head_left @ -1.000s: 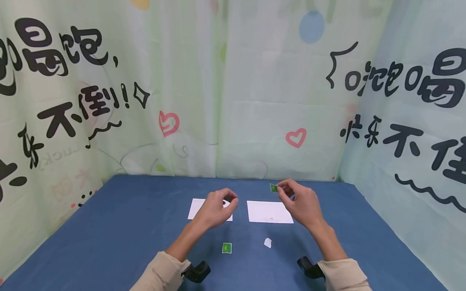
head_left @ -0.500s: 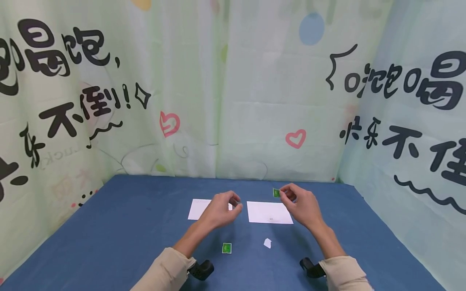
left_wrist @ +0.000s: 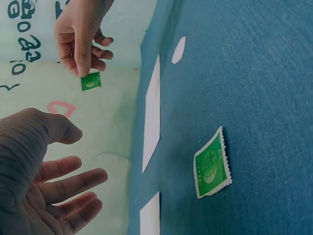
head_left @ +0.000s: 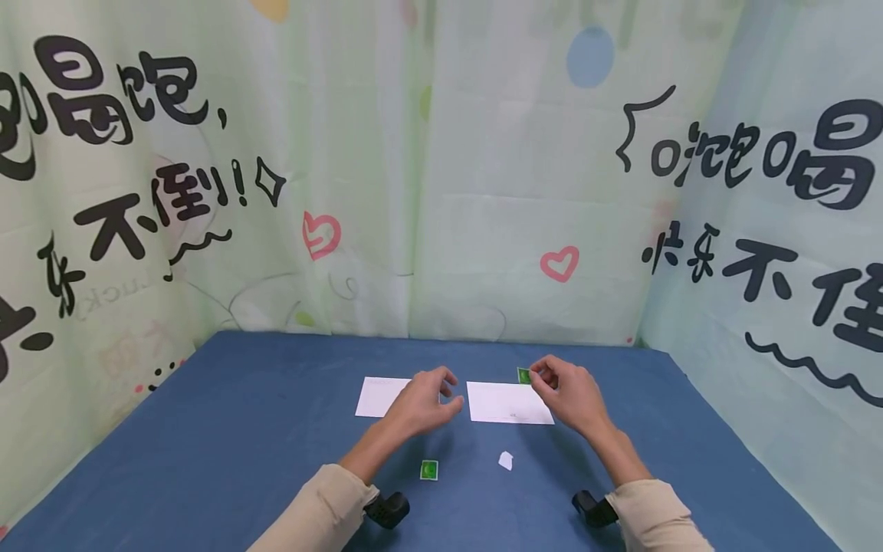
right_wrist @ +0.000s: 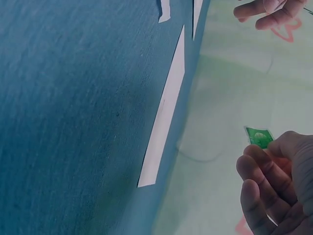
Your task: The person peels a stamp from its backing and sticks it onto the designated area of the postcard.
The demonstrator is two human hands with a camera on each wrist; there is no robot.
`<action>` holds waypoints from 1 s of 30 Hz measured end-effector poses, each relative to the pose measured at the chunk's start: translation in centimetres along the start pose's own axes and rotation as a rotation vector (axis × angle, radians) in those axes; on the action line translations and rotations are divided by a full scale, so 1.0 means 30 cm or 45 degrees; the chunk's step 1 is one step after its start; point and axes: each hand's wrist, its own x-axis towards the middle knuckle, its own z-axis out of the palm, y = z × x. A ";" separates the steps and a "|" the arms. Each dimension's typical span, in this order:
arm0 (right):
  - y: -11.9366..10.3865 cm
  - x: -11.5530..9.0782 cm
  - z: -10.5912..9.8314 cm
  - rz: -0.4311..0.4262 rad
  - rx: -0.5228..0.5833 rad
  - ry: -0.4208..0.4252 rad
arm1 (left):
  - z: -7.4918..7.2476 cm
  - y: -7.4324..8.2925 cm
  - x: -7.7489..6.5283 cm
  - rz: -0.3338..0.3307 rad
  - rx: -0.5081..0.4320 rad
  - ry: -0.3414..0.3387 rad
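Observation:
Between thumb and forefinger, my right hand (head_left: 571,391) pinches a green postage stamp (head_left: 524,376) by its edge, above the far edge of the right white envelope-like sheet (head_left: 507,404). The right wrist view shows the held stamp (right_wrist: 259,137) with its pale design facing the camera. My left hand (head_left: 424,400) hovers with thumb and fingers spread, holding nothing, and overlaps the left white sheet (head_left: 378,395) in the head view. A second green stamp (left_wrist: 212,165) with a white perforated border lies on the blue cloth, nearer to me than the sheets.
A small torn piece of white paper (head_left: 506,461) lies on the blue tablecloth (head_left: 276,445) in front of the right sheet. Printed curtains (head_left: 483,192) stand behind the table and along both sides. Each wrist carries a black camera (head_left: 388,510).
My right hand has lowered slightly toward me with the pinched stamp. The left hand has shifted a little rightward and down, its fingers and thumb now further apart. Things on the table stay put.

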 end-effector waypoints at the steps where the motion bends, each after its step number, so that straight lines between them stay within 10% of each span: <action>1: 0.002 0.001 0.000 0.001 -0.005 -0.001 | 0.003 0.000 0.002 -0.002 0.003 -0.002; 30: 0.055 0.007 0.031 0.156 -0.095 -0.125 | 0.084 -0.005 0.071 -0.102 0.163 -0.023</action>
